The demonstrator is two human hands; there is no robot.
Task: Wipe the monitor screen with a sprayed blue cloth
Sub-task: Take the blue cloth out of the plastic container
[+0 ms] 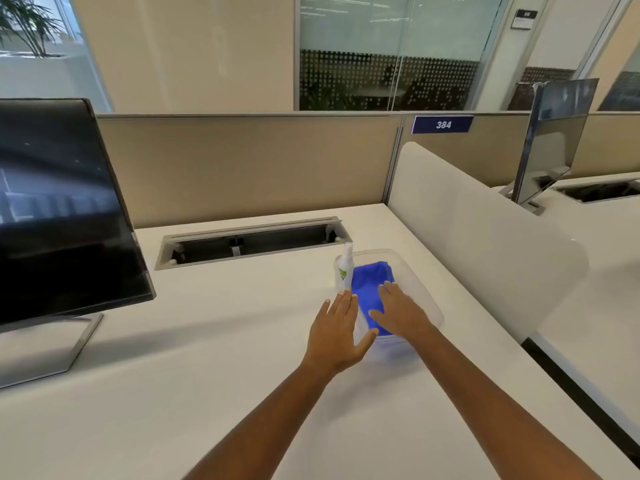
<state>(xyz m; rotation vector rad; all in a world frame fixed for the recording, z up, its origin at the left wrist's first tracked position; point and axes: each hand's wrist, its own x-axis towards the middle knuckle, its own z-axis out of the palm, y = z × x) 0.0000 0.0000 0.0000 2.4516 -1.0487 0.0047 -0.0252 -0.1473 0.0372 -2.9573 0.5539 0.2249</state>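
A folded blue cloth (372, 284) lies inside a clear plastic tub (420, 287) on the white desk. A small white spray bottle (345, 268) stands upright in the tub's left corner. My right hand (401, 311) lies flat on the cloth with straight fingers. My left hand (337, 329) hovers open at the tub's left side, its fingertips close to the bottle's base. The dark monitor (59, 209) stands at the far left on a silver stand, screen off.
An open cable tray slot (249, 240) is cut into the desk behind the tub. A white divider panel (485, 244) rises to the right; beyond it stands a second monitor (554, 136). A beige partition closes off the back of the desk.
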